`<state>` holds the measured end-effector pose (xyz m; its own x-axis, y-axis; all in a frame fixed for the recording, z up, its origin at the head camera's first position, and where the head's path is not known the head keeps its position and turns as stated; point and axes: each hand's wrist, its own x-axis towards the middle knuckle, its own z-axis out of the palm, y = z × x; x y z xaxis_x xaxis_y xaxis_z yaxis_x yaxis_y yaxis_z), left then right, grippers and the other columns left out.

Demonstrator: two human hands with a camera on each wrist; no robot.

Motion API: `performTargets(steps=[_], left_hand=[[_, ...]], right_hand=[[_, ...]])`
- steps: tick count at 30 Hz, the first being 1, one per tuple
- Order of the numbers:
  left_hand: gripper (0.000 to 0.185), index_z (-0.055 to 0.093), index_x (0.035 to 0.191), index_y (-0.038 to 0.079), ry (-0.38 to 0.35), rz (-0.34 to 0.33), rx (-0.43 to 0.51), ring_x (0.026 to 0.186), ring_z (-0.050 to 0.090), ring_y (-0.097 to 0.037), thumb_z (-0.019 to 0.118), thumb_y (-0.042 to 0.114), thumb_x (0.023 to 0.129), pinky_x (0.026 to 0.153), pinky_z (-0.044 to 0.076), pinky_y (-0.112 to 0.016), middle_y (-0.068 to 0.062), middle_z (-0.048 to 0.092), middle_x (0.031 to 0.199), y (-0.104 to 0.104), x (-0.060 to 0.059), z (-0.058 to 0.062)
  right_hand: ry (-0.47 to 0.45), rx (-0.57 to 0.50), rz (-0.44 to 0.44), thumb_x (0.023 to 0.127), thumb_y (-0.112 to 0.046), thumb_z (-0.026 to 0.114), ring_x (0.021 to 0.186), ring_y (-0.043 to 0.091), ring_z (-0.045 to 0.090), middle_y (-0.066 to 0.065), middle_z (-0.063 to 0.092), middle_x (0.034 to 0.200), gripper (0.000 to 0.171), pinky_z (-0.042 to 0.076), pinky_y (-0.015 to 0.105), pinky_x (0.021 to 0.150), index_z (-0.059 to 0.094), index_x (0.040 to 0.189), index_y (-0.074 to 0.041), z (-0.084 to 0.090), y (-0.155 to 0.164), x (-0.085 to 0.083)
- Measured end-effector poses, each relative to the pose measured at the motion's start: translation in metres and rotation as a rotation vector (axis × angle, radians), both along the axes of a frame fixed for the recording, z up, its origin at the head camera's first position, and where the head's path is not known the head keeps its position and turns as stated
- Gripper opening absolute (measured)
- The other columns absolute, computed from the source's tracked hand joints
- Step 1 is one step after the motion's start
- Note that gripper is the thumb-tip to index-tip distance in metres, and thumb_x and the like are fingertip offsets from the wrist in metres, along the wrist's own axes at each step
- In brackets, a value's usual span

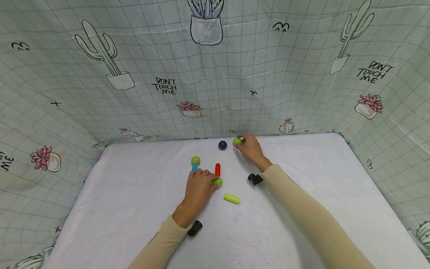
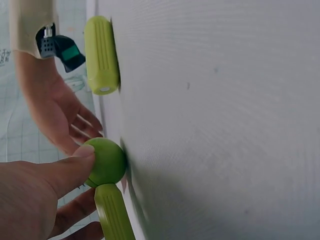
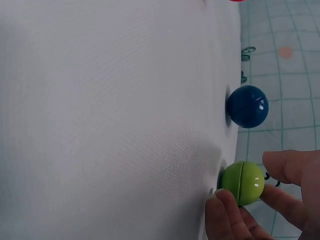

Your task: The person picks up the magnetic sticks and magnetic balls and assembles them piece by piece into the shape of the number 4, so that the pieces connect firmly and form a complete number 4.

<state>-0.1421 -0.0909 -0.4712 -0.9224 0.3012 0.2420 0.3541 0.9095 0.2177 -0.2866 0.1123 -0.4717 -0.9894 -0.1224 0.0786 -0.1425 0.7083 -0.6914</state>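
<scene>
Surface: white table (image 1: 302,224), smooth cloth top, both hands working near its far middle.
Room: grid-print curtain (image 1: 235,74) wraps the back and both sides, cactus and flower drawings all over it.
Left hand: left hand (image 1: 198,186) down on the table, thumb and fingers pinching a green ball (image 1: 217,182) joined to a green rod (image 2: 114,215); a red rod (image 1: 217,169) just beyond that ball.
Right hand: right hand (image 1: 250,147) out at the far edge, fingertips closed on a second green ball (image 1: 237,141); a blue ball (image 1: 222,145) sits just left of it, apart.
Between the hands: loose green rod (image 1: 231,198) lying flat, nearer the left hand; blue rod with green ball (image 1: 195,163) just past the left fingers.
Edges: far edge right at the right hand's fingertips; wide bare table to the right of the right arm and to the left of the left arm.
Writing: "DON'T TOUCH ME" (image 1: 164,86) on the curtain, repeated upper right.
</scene>
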Motion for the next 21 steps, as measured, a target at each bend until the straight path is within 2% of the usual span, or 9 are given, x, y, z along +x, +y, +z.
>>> performTargets(steps=[10,17,21], left_hand=[[0.029,0.073,0.1,0.019,0.002,0.0,0.03,0.085,0.05,-0.016,0.078,0.03,0.073,0.079,0.037,-0.035,0.005,0.066,0.091,0.002,-0.001,-0.001],[0.029,0.073,0.1,0.02,-0.001,0.01,0.021,0.084,0.05,-0.016,0.079,0.03,0.072,0.079,0.037,-0.034,0.005,0.065,0.09,0.002,-0.001,-0.001],[0.029,0.073,0.099,0.02,-0.016,0.022,0.014,0.085,0.05,-0.016,0.079,0.031,0.073,0.079,0.037,-0.035,0.005,0.065,0.09,0.001,-0.002,0.0]], right_hand=[[-0.013,0.029,0.013,0.088,-0.015,0.063,0.096,0.026,0.056,0.014,0.06,0.108,0.03,0.044,0.041,0.082,0.059,0.115,-0.004,-0.004,-0.002,-0.005],[-0.031,-0.031,0.022,0.087,-0.016,0.064,0.093,0.025,0.057,0.013,0.061,0.105,0.027,0.046,0.04,0.08,0.059,0.112,-0.005,-0.004,-0.007,0.007],[-0.031,-0.074,0.077,0.087,-0.016,0.065,0.094,0.025,0.059,0.013,0.062,0.104,0.026,0.048,0.038,0.077,0.059,0.11,-0.005,-0.002,-0.014,0.017]])
